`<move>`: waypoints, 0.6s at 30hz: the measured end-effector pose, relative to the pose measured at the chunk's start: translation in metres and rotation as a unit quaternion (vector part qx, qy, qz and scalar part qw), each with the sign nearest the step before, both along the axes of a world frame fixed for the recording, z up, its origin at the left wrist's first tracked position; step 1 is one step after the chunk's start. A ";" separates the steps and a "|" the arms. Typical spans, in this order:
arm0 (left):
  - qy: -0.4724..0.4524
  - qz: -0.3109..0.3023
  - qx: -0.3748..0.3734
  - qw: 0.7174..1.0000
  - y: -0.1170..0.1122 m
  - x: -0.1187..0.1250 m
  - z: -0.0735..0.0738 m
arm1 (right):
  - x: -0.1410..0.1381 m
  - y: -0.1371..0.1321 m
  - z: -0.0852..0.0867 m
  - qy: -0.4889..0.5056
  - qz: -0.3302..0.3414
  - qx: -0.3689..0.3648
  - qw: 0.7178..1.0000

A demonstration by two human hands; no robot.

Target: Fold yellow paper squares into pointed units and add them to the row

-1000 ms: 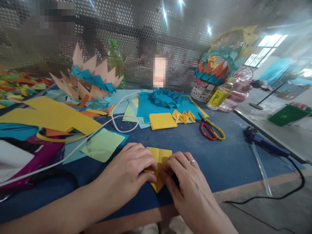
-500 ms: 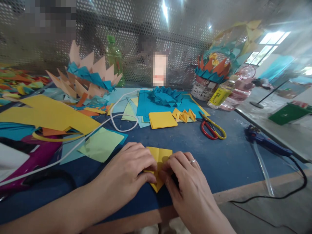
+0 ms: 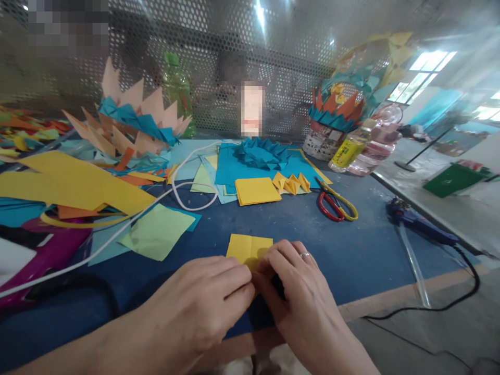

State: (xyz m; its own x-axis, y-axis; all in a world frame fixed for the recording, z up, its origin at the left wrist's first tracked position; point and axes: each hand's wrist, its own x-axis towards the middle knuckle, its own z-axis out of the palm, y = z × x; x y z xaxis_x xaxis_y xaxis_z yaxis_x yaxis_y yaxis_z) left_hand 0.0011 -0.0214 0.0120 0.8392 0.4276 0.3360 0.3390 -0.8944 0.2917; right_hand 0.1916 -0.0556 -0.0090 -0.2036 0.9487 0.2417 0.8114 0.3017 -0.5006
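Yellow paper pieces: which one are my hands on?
The small creased sheet, under your left hand and right hand, closest to you. The yellow stack and folded yellow points lie farther back; the large yellow sheet lies off left.

Two bare hands meet over a creased yellow paper piece (image 3: 245, 247) on a dark blue tabletop (image 3: 351, 255). The left hand (image 3: 213, 294) pinches its lower part, hiding that end; the right hand (image 3: 297, 278), wearing a silver ring (image 3: 304, 254), pinches its right edge. Just beyond, a stack of yellow paper rectangles (image 3: 258, 191) sits beside folded yellow paper points (image 3: 292, 184), with red-and-yellow-handled scissors (image 3: 336, 202) to their right. Behind, a spiky blue folded-paper ring (image 3: 263, 154) rests on blue sheets (image 3: 225, 165). Far left stands a peach-and-blue paper flower (image 3: 142, 107); far right lies a blue glue gun (image 3: 424, 225).
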 end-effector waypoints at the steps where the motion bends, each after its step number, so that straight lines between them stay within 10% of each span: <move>1: 0.003 0.004 0.002 1.000 -0.002 0.000 0.002 | 0.000 0.000 0.001 -0.003 -0.001 -0.003 1.000; 18: 0.199 -0.028 -0.051 0.978 -0.002 -0.017 0.008 | -0.001 0.002 0.003 -0.005 -0.001 -0.007 1.000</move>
State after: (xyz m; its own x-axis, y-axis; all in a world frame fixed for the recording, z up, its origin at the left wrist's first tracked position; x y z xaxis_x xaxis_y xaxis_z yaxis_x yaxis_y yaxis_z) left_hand -0.0160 -0.0235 0.0203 0.9183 0.3908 -0.0639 0.3944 -0.8881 0.2359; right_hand 0.1908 -0.0535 -0.0061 -0.2034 0.9525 0.2266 0.8173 0.2926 -0.4965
